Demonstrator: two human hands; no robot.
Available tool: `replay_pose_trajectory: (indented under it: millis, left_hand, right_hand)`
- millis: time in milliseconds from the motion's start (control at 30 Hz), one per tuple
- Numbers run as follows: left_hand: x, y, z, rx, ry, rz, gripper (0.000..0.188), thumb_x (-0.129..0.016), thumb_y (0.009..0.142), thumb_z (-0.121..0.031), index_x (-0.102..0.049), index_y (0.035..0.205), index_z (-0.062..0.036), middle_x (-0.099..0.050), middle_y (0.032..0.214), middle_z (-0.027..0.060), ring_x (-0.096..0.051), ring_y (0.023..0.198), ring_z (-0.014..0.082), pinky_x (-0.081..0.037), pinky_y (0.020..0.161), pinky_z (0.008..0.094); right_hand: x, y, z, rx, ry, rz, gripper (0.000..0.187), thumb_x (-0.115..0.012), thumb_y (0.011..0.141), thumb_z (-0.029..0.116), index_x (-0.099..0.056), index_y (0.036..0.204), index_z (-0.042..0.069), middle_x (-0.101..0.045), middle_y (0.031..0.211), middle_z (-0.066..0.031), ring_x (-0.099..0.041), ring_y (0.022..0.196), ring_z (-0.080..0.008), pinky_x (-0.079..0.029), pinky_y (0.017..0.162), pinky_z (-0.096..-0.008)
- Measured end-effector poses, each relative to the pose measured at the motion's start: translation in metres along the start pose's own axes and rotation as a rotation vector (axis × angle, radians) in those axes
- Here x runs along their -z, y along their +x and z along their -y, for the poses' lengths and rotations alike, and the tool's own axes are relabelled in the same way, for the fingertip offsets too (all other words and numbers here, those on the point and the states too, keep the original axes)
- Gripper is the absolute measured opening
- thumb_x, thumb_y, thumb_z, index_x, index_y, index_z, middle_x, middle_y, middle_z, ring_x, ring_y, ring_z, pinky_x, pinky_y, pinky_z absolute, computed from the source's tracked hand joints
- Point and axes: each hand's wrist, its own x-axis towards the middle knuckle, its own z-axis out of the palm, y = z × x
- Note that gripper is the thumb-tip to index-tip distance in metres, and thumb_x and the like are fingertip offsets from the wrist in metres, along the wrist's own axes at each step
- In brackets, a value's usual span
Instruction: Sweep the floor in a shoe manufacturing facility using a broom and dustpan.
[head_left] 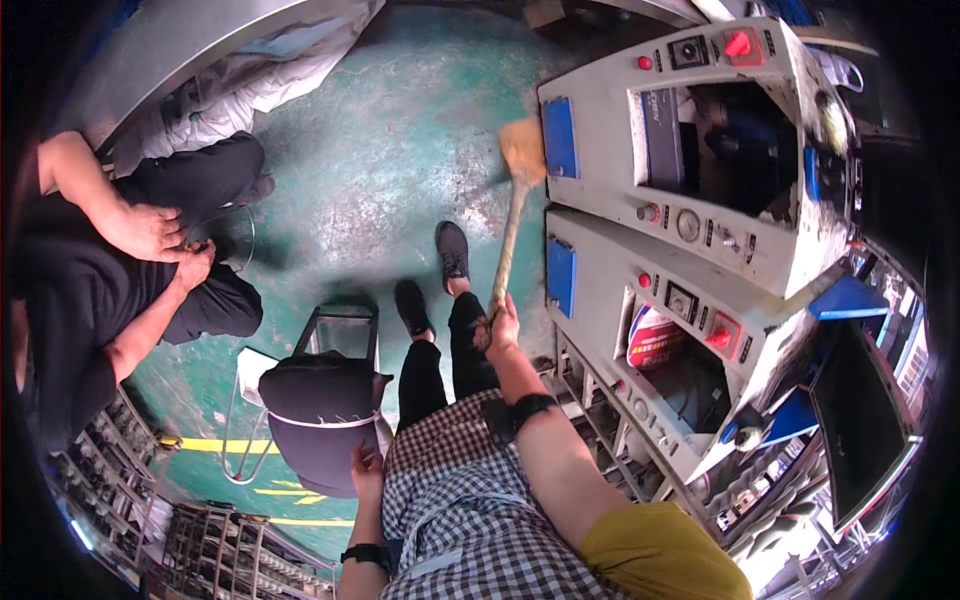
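Observation:
My right hand (502, 325) is closed around the handle of a broom (511, 235). Its pale handle reaches forward from my fist to a tan head, low near the floor beside the grey machine (600, 140). My left hand (367, 470) hangs at my side, loosely bent with the fingers a little apart, and holds nothing. Nearest to it is a chair with a dark padded back (320, 415), tied round with a pale cord.
Two grey cabinets with knobs and blue panels line the right side; a dark screen (865, 425) stands beyond the lower one (650, 290). To the left sits another person (90, 260) in dark clothes, hands together. Racks (235, 550) stand at lower left. The green floor (370, 150) has yellow lines.

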Motion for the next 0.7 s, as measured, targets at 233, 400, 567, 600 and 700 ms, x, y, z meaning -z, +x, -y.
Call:
replay_pose_trajectory:
  millis: [233,400,567,600,700]
  left_hand:
    - [0.035,-0.001,0.000,0.019,0.066,0.047,0.052,-0.054,0.076,-0.003,-0.041,0.126,-0.0092,-0.052,0.107,0.0141,-0.052,0.092,0.0201,-0.047,0.072,0.0291]
    - [0.057,0.007,0.023,-0.006,0.168,0.079,0.053,-0.056,0.075,-0.006,-0.041,0.126,-0.0102,-0.052,0.107,0.0144,-0.054,0.090,0.0212,-0.047,0.068,0.0311]
    - [0.037,0.003,0.011,-0.005,0.106,0.053,0.052,-0.057,0.072,-0.005,-0.043,0.123,-0.0061,-0.054,0.105,0.0145,-0.055,0.088,0.0220,-0.046,0.076,0.0324]
    - [0.037,0.004,0.011,-0.008,0.102,0.056,0.052,-0.057,0.073,-0.005,-0.044,0.123,-0.0060,-0.054,0.105,0.0143,-0.055,0.087,0.0220,-0.046,0.077,0.0323]
    - [0.033,0.009,0.003,0.020,0.070,0.064,0.052,-0.057,0.073,-0.004,-0.043,0.123,-0.0062,-0.054,0.105,0.0141,-0.055,0.089,0.0222,-0.045,0.078,0.0322]
  right_hand:
    - [0.084,-0.129,-0.022,-0.155,0.021,0.011,0.040,-0.033,0.094,0.028,-0.029,0.133,0.038,-0.044,0.062,-0.0051,-0.039,0.041,-0.0157,-0.036,0.037,-0.0297]
    - [0.107,-0.192,-0.032,0.128,-0.202,0.059,0.042,-0.038,0.095,0.025,-0.029,0.135,0.026,-0.047,0.067,-0.0048,-0.039,0.040,-0.0111,-0.034,0.035,-0.0241]
    - [-0.001,-0.064,0.036,0.602,-0.364,0.325,0.045,-0.040,0.091,0.025,-0.032,0.134,0.016,-0.043,0.059,-0.0025,-0.042,0.037,-0.0123,-0.033,0.031,-0.0253]
    - [-0.038,-0.051,0.058,0.563,-0.380,0.338,0.045,-0.040,0.090,0.022,-0.032,0.134,0.015,-0.043,0.058,-0.0030,-0.042,0.036,-0.0131,-0.033,0.031,-0.0266]
    - [-0.097,0.011,0.113,0.394,-0.330,0.201,0.044,-0.039,0.090,0.022,-0.034,0.134,0.021,-0.041,0.057,-0.0042,-0.041,0.037,-0.0140,-0.034,0.031,-0.0292]
